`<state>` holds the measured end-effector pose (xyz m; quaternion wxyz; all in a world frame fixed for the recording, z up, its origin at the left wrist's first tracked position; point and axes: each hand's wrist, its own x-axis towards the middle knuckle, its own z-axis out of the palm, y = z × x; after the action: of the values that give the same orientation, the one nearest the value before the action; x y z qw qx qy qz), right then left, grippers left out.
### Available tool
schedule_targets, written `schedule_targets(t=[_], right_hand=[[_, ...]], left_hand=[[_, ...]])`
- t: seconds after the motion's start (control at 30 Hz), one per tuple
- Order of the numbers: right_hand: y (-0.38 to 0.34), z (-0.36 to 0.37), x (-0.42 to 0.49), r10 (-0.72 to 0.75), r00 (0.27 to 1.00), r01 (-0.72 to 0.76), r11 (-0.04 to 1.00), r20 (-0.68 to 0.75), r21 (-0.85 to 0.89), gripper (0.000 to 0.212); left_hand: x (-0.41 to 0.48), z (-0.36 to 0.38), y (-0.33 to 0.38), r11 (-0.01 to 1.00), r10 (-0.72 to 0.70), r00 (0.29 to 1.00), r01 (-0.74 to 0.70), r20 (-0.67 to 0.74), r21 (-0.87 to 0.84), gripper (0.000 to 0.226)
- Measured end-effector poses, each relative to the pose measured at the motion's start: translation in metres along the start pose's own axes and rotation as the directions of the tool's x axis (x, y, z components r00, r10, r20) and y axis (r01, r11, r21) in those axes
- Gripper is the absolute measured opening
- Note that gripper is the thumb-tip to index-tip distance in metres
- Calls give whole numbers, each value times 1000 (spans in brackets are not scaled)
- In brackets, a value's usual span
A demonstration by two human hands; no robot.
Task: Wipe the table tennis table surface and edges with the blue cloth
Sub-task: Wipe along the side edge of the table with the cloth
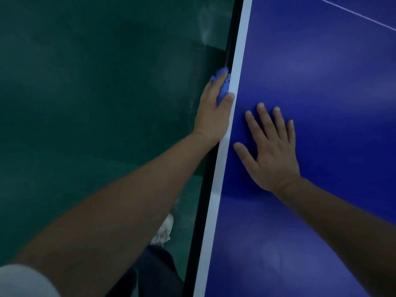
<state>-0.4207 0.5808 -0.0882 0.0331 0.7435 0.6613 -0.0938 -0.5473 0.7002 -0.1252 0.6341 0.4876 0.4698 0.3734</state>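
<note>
Left half of view: dark green floor (85,103), dull, faintly scuffed. Right half: blue desk (332,93), running near to far, with a white border stripe (236,86) along its left side and a black side edge (198,221) just outside that.

Across the near left: left forearm (128,200), bare, reaching far toward the desk edge. Near right: right forearm (342,221), bare, over the blue top.

Near bottom, beside the black edge: dark trouser leg (154,273). Near left corner: pale sleeve (21,281).

Right hand (273,153): flat on the desk just right of the stripe, grip spread, fingers straight and apart, holding nothing.

Left hand (214,112): outside the desk, against its left edge, grip curled round the blue cloth (222,91), thumb tip at the stripe.

Cloth: bunched between palm and side edge (only a crumpled part visible past the fingers).

On the floor near the trouser leg: pale shoe (166,228). Far right corner: thin white line (353,15) on the blue top.
</note>
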Motion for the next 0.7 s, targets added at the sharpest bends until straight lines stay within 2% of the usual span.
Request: schedule_targets(t=[0.2,0.3,0.47,0.57,0.63,0.7], right_hand=[[-1,-1,-1,2,1000,-2,1000,4,-5,75],[-1,-1,0,1,1000,-1,1000,-9,0,74],[-3,-2,-1,7,1000,-7,1000,-5,-3,75],[-5,-4,-1,15,1000,-15,1000,-3,8,74],[-5,-5,-1,15,1000,-14,1000,-8,17,73],[-6,-5,-1,22,999,-21,999,-32,43,72]], left_hand=[[-144,-22,-40,999,35,998,-36,48,27,53],[-176,-27,-49,1000,-18,997,17,79,10,54],[-84,-20,-19,990,55,995,-66,88,124,49],[-11,-6,4,994,28,998,-35,61,105,51],[2,1,14,999,5,1000,-6,30,51,52],[-23,-4,11,996,40,997,-45,60,78,54]])
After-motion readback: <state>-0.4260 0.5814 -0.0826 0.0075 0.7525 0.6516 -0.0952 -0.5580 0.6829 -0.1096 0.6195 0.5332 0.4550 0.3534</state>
